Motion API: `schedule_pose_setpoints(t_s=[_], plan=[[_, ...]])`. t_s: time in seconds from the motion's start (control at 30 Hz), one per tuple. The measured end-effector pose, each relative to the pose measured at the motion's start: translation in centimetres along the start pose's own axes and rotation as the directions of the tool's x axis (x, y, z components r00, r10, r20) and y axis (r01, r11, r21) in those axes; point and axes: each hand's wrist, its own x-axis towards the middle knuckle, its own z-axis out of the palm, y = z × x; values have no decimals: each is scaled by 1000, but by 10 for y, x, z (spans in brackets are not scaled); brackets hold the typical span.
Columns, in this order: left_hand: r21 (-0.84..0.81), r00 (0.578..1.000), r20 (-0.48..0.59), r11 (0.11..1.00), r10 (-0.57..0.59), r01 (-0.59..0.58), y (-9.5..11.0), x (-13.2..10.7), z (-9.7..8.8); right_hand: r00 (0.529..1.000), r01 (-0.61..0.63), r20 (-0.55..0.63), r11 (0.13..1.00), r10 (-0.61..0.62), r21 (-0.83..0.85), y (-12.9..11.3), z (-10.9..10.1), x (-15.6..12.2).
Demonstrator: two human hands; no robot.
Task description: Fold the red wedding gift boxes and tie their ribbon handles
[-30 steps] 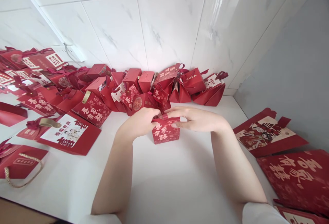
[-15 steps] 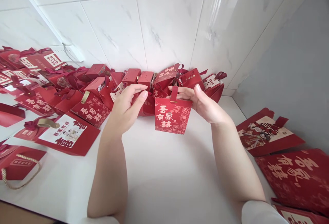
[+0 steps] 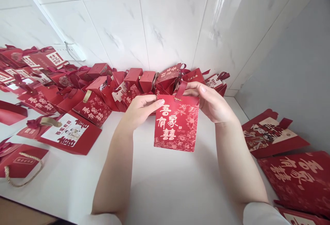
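A red gift box with pale flower print and gold characters hangs upright in front of me over the white table. A dark red ribbon loop rises from its top edge. My left hand pinches the upper left corner, thumb on the front face. My right hand is closed at the upper right, its fingers passing behind the ribbon and the box's top; the fingertips are partly hidden.
Many red gift boxes are massed along the tiled wall and at the left. Flat red bags lie at the right beside a grey panel. A power strip with a cable rests against the wall.
My left hand, apart from the box before, has moved right and taken its upper left corner. The box now appears larger and faces me more squarely.
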Motion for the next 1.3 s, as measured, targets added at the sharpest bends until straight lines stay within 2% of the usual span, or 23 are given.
schedule_pose_setpoints(t_s=[0.1, 0.23, 0.37, 0.53, 0.83, 1.1, 1.3], plan=[[25, 1000, -8, 1000, -12, 12, -1, 0, -2, 1000, 15, -25, 1000, -15, 10, 1, -5, 0], [69, 997, -72, 998, 20, -15, -2, 1, -3, 1000, -8, 30, 999, 9, -35, -2, -9, -2], [198, 997, -52, 979, 53, -42, 1, 0, 0, 996, -6, 86, 994, 15, -105, -2, -3, -2], [341, 996, -33, 938, 79, -64, 3, 1, 2, 994, -21, 104, 994, 33, -109, 4, 6, 1], [382, 992, -46, 920, 114, -88, 1, 1, 0, 999, 17, 52, 994, -12, -108, 5, 13, 2], [327, 981, -104, 937, 165, -123, 4, -4, 0, 1000, 6, -5, 1000, -6, -27, 1, 15, -1], [246, 978, -133, 961, 162, -126, 4, -3, 1, 994, 95, -52, 991, -100, -97, -1, 14, -2]])
